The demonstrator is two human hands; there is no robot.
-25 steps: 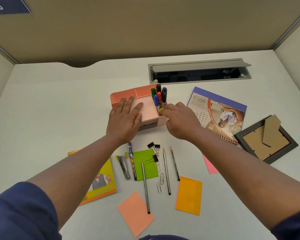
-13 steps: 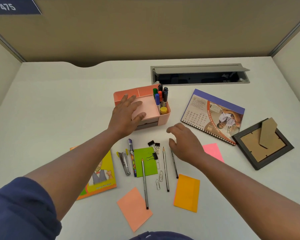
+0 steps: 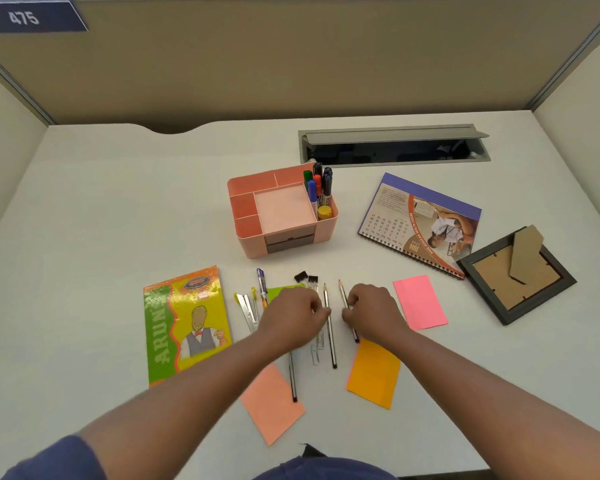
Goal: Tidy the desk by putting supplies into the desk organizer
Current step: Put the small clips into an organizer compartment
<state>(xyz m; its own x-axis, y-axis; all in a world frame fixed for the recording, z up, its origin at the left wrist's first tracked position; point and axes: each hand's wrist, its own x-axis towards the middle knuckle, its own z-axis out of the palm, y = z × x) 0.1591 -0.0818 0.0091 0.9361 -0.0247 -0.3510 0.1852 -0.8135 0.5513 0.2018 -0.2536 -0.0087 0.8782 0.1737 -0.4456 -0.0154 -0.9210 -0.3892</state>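
Reaching: we have both hands down among the loose supplies, in front of the desk organizer (image 3: 283,211).
Left hand: our left hand (image 3: 291,318) lies over the green sticky note (image 3: 277,293), its fingers curled at the middle pencil (image 3: 329,327); whether they actually pinch it or the clips beneath, we cannot tell.
Right hand: our right hand (image 3: 373,311) has its fingers curled around the right pencil (image 3: 343,296), apparently pinching it.
Organizer: it sits farther back on the tabletop (image 3: 118,209), well apart from both hands, with markers (image 3: 317,188) upright in its right compartment and the other sections open.
Also waiting: a third pencil (image 3: 292,382), paper clips (image 3: 315,351), binder clips (image 3: 305,278), a pen (image 3: 262,287).
Risk, rolling: we judge that a loose pinch could let a pencil slip and roll across the other supplies.
Risk, scatter: our left fingers could sweep the small clips aside, since they lie right beneath.
Risk, crowding: pushing pencils in beside the markers could tip them.
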